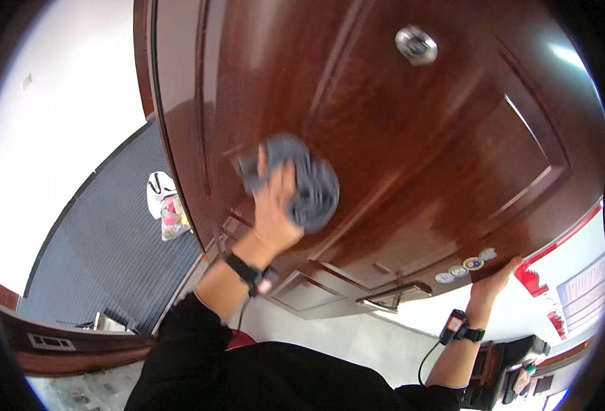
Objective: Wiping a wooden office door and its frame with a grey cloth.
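A dark red-brown panelled door (384, 133) fills most of the view before me. Against its face my left hand (276, 213) presses a bunched grey-blue cloth (315, 192), its fingers spread over the fabric and blurred by motion. My right hand (490, 282) holds the door's edge, close to a row of round stickers (458, 271); some of its fingers are hidden. Between the two hands, lower on the door, is a metal lever handle (397, 297). High on the panel sits a round metal fitting (416, 45).
Beyond the door's left edge, a white bag and a clear plastic bag (175, 218) stand on grey ribbed flooring (112, 221). A door frame with a strike plate (50, 341) lies at lower left. Dark furniture (508, 370) is at lower right, below red wall decorations (533, 280).
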A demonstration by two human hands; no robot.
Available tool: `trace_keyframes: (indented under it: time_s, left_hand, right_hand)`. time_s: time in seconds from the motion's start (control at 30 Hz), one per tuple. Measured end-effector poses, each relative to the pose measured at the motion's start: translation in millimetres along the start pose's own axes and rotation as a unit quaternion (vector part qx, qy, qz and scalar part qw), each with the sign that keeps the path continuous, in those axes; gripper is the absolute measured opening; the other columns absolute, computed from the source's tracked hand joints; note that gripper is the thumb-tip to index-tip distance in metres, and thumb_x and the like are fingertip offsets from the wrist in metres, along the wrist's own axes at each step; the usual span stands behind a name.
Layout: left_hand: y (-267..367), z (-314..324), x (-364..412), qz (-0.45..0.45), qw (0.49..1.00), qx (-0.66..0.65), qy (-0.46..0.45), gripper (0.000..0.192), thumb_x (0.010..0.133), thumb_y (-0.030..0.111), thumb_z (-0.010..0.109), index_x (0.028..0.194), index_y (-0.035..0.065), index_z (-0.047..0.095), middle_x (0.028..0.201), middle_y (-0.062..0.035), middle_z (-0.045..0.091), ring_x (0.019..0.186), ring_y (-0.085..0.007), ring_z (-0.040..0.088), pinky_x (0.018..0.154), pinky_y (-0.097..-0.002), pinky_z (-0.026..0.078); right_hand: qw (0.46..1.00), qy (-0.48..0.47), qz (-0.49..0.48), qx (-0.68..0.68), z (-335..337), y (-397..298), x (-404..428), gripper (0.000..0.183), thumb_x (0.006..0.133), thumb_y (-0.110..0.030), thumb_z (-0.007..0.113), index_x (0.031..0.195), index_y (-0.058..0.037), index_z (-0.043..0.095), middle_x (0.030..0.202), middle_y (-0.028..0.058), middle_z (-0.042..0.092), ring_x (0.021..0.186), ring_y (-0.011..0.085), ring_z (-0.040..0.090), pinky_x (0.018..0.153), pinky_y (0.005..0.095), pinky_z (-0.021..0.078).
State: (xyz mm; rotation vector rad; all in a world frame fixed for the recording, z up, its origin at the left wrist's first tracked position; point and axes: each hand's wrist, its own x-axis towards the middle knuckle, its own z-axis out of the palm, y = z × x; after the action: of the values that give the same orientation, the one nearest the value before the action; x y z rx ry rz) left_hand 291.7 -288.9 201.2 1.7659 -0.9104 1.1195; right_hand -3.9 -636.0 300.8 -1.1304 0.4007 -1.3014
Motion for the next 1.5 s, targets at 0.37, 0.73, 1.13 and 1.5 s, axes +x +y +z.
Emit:
trace_keyframes:
  time_s: [0.37,0.73,1.13,1.5]
  left_hand:
    - [98.5,4.8,199.3,0.177,0.971,-0.009,0.160,0.077,0.069,0.028,0.072,0.138,0.0111,0.043,0.143,-0.0156,0.040,0.135,-0.0409,0.030,0.104,-0.0589,0.029]
    - [89.4,43.2,-160.9,0.102,0.918,0.034,-0.383,0.064,0.073,0.028,0.062,0.135,0.0186,0.050,0.127,-0.0134,0.050,0.131,-0.0353,0.035,0.090,-0.0645,0.035]
    - [239.8,28.6,213.6,0.292,0.956,-0.035,-0.003,0.067,0.068,0.032,0.073,0.130,0.0161,0.054,0.134,-0.0087,0.051,0.133,-0.0292,0.038,0.099,-0.0605,0.029]
    - [183.5,65.8,56.1,0.439,0.890,0.008,-0.125,0.044,0.075,0.027,0.060,0.119,0.0200,0.061,0.128,0.0019,0.059,0.121,-0.0170,0.052,0.082,-0.0453,0.037]
  right_hand:
    - [0.999,0.003,-0.032,-0.031,23.4,11.1,-4.2,0.072,0.094,-0.054,0.048,0.138,0.0031,0.038,0.137,0.0129,0.047,0.123,0.0268,0.046,0.106,0.0390,0.0334]
    - [0.995,-0.017,-0.045,-0.086,-5.7,28.2,7.3,0.054,0.100,-0.041,0.043,0.131,0.0039,0.045,0.130,0.0120,0.050,0.116,0.0222,0.047,0.102,0.0357,0.0355]
    - [0.984,-0.083,-0.113,-0.107,14.7,5.4,-7.7,0.046,0.101,-0.031,0.040,0.133,0.0023,0.041,0.128,0.0138,0.051,0.117,0.0211,0.045,0.103,0.0338,0.0326]
    - [0.981,-0.084,-0.095,-0.145,19.2,1.4,0.3,0.045,0.101,-0.035,0.040,0.125,0.0021,0.048,0.121,0.0098,0.054,0.110,0.0182,0.048,0.098,0.0318,0.0372]
